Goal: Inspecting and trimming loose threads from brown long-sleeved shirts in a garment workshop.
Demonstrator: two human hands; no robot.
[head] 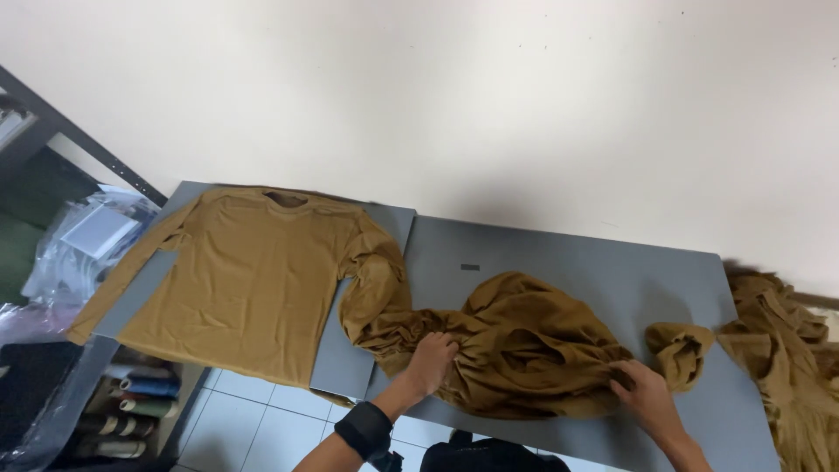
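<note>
Item: crumpled mustard-brown garment (533,345), long-sleeved, heaped near the front edge of the grey table (612,262), right of its middle. The left hand (430,360) is closed on a bunch of the cloth at the heap's left side, fingers curled into the folds; a black band (364,428) is worn on that forearm. The right hand (645,392) is pinched on the heap's lower right border, beside a loose rolled end (680,345) that trails toward the right edge. Handling, as judged: the fabric is taken to be light, soft and limp, sagging wherever unsupported, not fragile, little inclined to slip; hold is best taken at seams, shoulders or hem rather than mid-panel. Adjoining: a second shirt (249,280) of the same colour is laid flat on a grey folding board (350,358) at the table's left end, one sleeve running into the heap. Further garments (786,358) are piled past the right edge. Shelving with bagged goods (79,245) is seen at left.
</note>
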